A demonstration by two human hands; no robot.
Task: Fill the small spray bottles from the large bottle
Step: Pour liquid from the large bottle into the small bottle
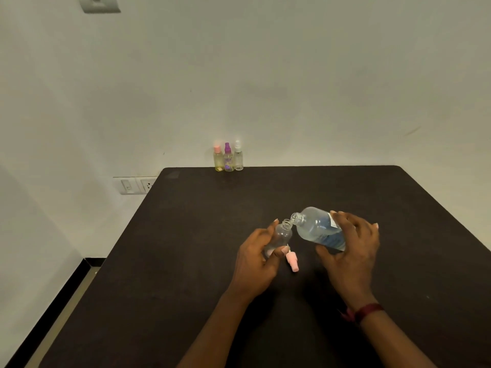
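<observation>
**Large bottle tipped at small bottle's neck**

Left hand [259,251]: thumb and fingers curled round the small bottle [282,235], thumb on the near side, one fingertip up by the shoulder. The bottle is clear, uncapped, threaded neck bare, leaning slightly right, held just above the table [186,235] near its middle.

Right hand [353,248]: fingers spread across the labelled lower half of the large bottle [316,228], thumb under the near side. The bottle is tilted, open mouth pointing down-left, right at the small bottle's neck. Can't tell if the rims touch. It holds clear liquid, part full. Can't tell if any is running.

Pink cap [292,261] lies on its side on the table, just beside the left thumb.

At the far edge against the wall [292,88], three capped spray bottles stand upright in a tight row: pink-top [218,159] with yellowish fill, purple-top [228,158], white-top [238,158] clear.

Dark red wristband [368,312] on the right wrist. Socket plate [135,185] on the wall left of the table.
</observation>
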